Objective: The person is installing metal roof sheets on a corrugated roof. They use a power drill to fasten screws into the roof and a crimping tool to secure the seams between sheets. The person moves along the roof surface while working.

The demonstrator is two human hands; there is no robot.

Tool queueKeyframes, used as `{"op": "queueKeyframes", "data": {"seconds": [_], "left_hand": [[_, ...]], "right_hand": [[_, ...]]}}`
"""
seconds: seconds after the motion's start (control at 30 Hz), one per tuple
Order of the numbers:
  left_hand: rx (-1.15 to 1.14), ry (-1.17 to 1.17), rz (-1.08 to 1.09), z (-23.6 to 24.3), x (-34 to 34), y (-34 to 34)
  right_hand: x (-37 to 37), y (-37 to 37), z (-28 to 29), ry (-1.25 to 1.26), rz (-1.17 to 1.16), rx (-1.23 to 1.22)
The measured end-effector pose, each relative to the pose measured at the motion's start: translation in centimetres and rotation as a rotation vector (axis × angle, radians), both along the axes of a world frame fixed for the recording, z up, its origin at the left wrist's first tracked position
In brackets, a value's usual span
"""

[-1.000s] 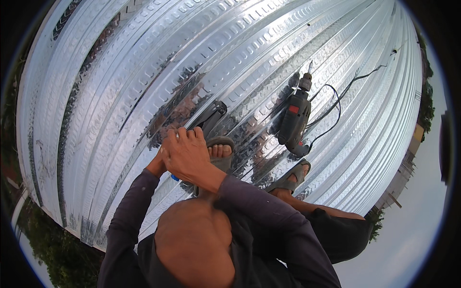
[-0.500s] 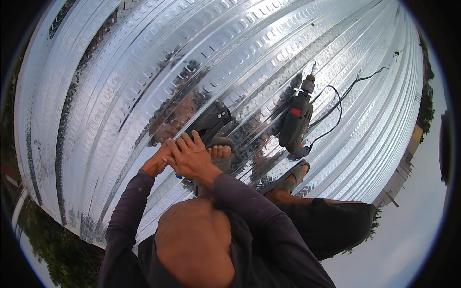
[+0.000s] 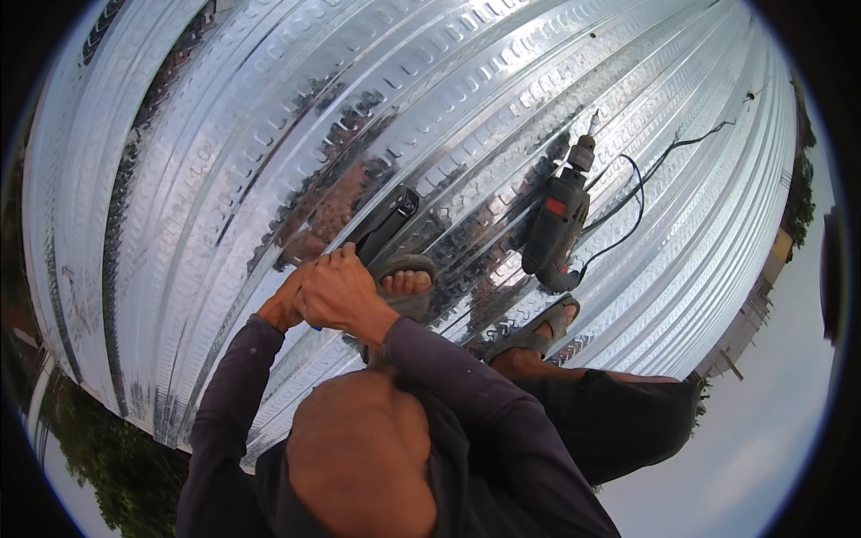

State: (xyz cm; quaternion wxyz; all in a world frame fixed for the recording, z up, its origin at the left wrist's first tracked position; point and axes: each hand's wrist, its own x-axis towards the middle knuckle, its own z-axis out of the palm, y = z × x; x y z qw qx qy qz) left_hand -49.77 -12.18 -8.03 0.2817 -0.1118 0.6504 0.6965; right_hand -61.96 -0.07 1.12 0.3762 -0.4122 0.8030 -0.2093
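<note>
Both of my hands are wrapped together round the handles of a black hand riveter (image 3: 386, 220), low over the ribbed metal sheet (image 3: 484, 54). My right hand (image 3: 339, 289) lies on top, its fingers curled over. My left hand (image 3: 283, 301) is closed beneath and beside it, partly covered by the right. The riveter's head points up and to the right, away from me, just beyond my left foot. A small bit of blue shows under my hands. The handles are mostly hidden by my fingers.
A dark corded power drill (image 3: 554, 220) with red patches lies on the sheet to the right, its bit pointing away. The black cable (image 3: 659, 175) loops beside it. My sandalled feet (image 3: 408, 282) rest on the ribs. Trees (image 3: 108, 457) show past the sheet's lower left edge.
My right hand's fingers have gone from partly stretched to curled tightly round the riveter. The tool's head has turned and looks narrower. The drill lies where it was.
</note>
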Motion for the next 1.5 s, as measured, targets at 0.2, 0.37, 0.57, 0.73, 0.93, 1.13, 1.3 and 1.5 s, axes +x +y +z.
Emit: {"op": "queueKeyframes", "data": {"seconds": [0.2, 0.37, 0.57, 0.73, 0.93, 1.13, 1.3, 1.5], "left_hand": [[0.297, -0.348, 0.273, 2.3, 0.0, 0.7], [0.677, -0.853, 0.586, 3.8, -0.8, 1.9], [0.505, -0.614, 0.411, 5.5, -0.8, 1.3], [-0.018, 0.146, -0.013, 2.9, -1.6, 0.7], [0.313, -0.317, 0.130, 2.2, -2.4, -0.2], [0.269, -0.264, 0.103, 2.2, -1.8, 0.2], [0.276, -0.350, 0.144, 2.2, -1.7, 0.2], [0.271, -0.455, 0.217, 1.5, -1.6, 1.4]], "right_hand": [[1.0, 1.7, -1.8, 0.117, -0.034, -0.111], [1.6, 3.6, -3.5, 0.314, -0.042, -0.347], [0.7, 3.1, -3.1, 0.327, 0.009, -0.374], [0.3, 3.0, -0.4, 0.310, -0.058, -0.423], [-3.6, 0.2, 7.3, -0.173, 0.075, 0.055], [-0.6, 1.4, 2.7, 0.062, 0.088, -0.307], [2.0, 0.8, 0.3, 0.181, 0.065, -0.142], [3.7, 3.1, -1.0, 0.200, 0.042, -0.128]]}}
